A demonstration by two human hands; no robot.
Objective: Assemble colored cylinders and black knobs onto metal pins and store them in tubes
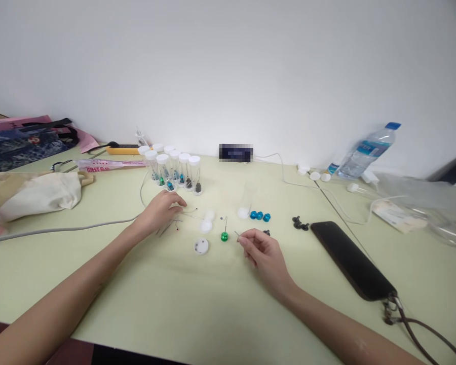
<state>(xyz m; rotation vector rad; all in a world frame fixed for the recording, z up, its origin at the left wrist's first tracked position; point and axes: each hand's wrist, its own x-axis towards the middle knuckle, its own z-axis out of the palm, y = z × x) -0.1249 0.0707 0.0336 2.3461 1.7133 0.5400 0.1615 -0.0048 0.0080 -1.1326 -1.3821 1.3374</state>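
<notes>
My left hand (pixel 161 210) reaches over several thin metal wires (pixel 171 225), some with small beads at their ends; its fingers are partly spread and bent down. My right hand (pixel 266 256) is closed in a pinch on a short thin metal pin, whose tip sticks out to the left. Just left of that tip stands a green metal knob (pixel 224 236) with a bent wire rising from it. A small white dish (pixel 201 246) with dark bits in it lies nearby. Three blue knobs (pixel 259 215) sit in a row beyond my right hand.
Several clear tubes with white caps (pixel 194 160) stand behind my left hand. Black knobs (pixel 300 223) and a phone (pixel 351 258) lie to the right. A water bottle (pixel 368 152) leans on the wall. A grey cable (pixel 68 230) crosses the left side.
</notes>
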